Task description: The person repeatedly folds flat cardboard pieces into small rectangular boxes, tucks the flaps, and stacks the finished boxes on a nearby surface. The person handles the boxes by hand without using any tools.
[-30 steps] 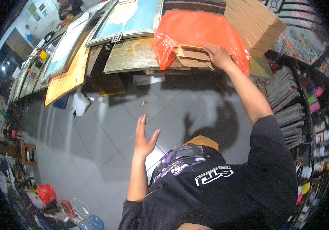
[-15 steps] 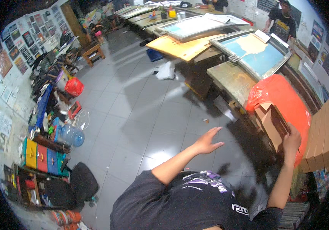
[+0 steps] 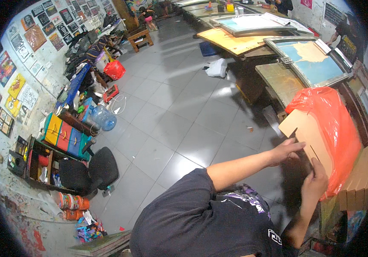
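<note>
A brown cardboard box (image 3: pixel 307 130), folded nearly flat and with slits cut in it, lies tilted in front of me at the right. My left hand (image 3: pixel 286 153) grips its near left edge, fingers partly hidden under the board. Lower down, my right hand (image 3: pixel 314 182) holds the near end, its fingertips over the edge. Behind and beneath the box spreads a red plastic bag (image 3: pixel 344 124), bulging toward the bench. Right of my right hand stands a stack of similar folded cardboard (image 3: pixel 360 177).
Framed printing screens (image 3: pixel 321 77) lie along the bench (image 3: pixel 278 81) ahead, where another person (image 3: pixel 348 43) stands. A white plastic bag (image 3: pixel 217 68) sits on the tiled floor (image 3: pixel 171 124). At left are an office chair (image 3: pixel 102 167), coloured drawers (image 3: pixel 64 132) and a water bottle (image 3: pixel 103 118).
My left hand has moved right from open air onto the cardboard box. The box has turned, now showing a broad flat face. The view has swung left.
</note>
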`<action>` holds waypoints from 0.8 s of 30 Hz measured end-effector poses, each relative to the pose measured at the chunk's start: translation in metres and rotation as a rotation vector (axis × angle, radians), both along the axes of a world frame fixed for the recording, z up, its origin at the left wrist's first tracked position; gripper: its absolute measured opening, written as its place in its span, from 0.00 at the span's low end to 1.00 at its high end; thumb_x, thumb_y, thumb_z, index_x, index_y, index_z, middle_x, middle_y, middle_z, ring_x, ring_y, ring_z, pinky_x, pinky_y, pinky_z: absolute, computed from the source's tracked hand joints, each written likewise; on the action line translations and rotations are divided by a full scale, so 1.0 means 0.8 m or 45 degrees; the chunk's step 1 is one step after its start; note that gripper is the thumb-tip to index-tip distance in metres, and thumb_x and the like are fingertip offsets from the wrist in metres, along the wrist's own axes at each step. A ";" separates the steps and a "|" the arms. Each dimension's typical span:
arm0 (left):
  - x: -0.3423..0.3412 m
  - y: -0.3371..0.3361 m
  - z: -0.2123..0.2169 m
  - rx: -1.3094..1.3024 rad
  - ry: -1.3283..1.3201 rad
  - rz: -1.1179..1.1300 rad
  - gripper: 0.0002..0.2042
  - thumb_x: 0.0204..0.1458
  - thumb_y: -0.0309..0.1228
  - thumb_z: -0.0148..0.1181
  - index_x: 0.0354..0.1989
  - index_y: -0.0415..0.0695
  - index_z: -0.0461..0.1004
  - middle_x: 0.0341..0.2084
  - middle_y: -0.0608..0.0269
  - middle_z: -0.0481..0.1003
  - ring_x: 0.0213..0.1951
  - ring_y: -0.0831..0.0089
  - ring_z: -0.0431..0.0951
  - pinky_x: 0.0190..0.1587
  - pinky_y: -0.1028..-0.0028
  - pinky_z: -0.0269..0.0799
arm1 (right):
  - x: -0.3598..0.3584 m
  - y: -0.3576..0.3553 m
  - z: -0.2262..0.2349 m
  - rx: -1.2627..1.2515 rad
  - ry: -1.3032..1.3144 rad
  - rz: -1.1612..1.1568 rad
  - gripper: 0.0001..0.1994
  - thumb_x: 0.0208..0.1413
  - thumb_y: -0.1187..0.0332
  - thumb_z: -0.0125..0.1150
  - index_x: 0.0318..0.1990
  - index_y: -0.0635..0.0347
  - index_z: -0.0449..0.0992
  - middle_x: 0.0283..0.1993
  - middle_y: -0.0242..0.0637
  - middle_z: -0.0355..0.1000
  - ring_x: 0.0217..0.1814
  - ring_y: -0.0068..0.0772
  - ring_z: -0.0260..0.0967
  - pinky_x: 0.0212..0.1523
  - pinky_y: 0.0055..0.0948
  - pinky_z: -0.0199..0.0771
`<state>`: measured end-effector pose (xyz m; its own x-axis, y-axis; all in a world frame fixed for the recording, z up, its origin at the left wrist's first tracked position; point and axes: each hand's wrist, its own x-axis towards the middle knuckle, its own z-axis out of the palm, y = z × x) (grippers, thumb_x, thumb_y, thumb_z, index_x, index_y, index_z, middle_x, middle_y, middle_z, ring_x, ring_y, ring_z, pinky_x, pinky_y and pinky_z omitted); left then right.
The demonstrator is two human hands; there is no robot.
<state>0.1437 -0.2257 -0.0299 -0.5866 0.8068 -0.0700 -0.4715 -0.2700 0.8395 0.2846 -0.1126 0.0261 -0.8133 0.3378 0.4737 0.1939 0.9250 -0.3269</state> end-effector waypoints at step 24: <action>-0.005 -0.058 -0.024 -0.159 -0.264 0.116 0.08 0.54 0.29 0.55 0.41 0.41 0.72 0.36 0.59 0.76 0.35 0.70 0.77 0.40 0.72 0.75 | 0.054 0.065 -0.091 -1.196 0.569 -0.127 0.27 0.58 0.73 0.52 0.64 0.68 0.52 0.65 0.46 0.56 0.64 0.38 0.57 0.60 0.34 0.60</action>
<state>0.1400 -0.2720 -0.0487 -0.6192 0.7290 -0.2920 -0.6156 -0.2198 0.7567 0.3276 -0.0603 -0.0469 -0.5769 0.7818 0.2365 -0.0603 0.2479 -0.9669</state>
